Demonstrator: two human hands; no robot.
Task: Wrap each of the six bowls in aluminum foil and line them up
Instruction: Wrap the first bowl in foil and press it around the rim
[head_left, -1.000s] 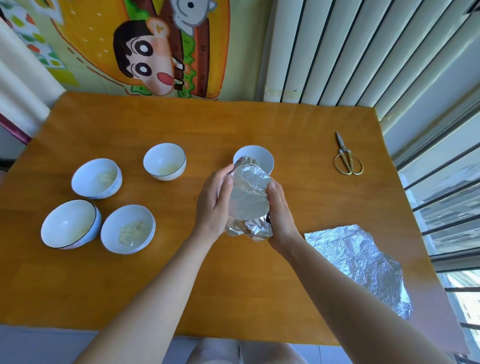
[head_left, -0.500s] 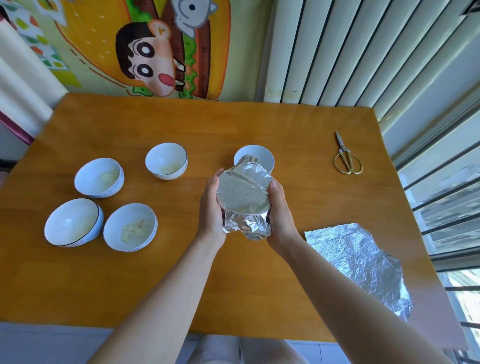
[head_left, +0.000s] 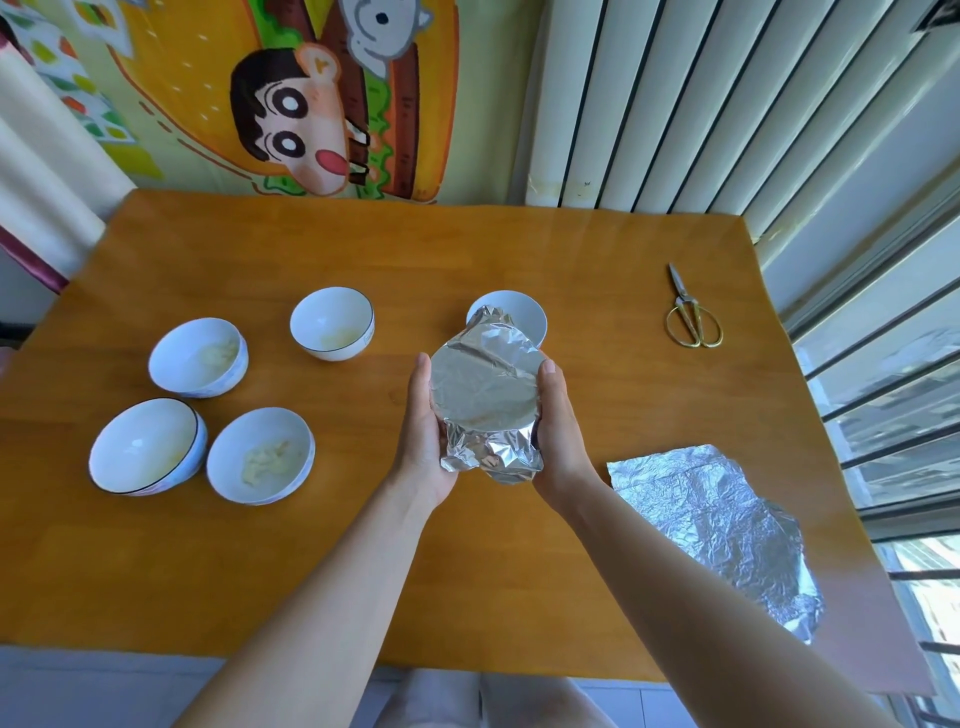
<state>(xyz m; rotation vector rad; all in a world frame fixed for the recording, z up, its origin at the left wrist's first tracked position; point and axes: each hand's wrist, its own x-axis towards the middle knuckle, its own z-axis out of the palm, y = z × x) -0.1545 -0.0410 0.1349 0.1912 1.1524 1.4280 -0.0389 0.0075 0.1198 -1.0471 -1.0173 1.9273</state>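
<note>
A foil-wrapped bowl (head_left: 485, 395) is held above the middle of the wooden table (head_left: 467, 249), its flat foil-covered mouth facing me and crumpled foil hanging below. My left hand (head_left: 423, 436) cups its left side and my right hand (head_left: 558, 426) cups its right side. Just behind it stands a bare white bowl (head_left: 522, 314), partly hidden. More bare white bowls stand to the left: one (head_left: 332, 323) at centre, one (head_left: 198, 357), one (head_left: 148, 446) with a dark rim, and one (head_left: 261, 456) holding pale residue.
A loose crinkled foil sheet (head_left: 719, 525) lies near the table's right front edge. Gold-handled scissors (head_left: 691, 314) lie at the back right. A wall with a cartoon picture and vertical blinds stand behind the table; a window runs along the right.
The wrapped bowl has been tipped so its flat foil-covered mouth now faces me. Both hands shifted from pressing foil at its sides to cupping it.
</note>
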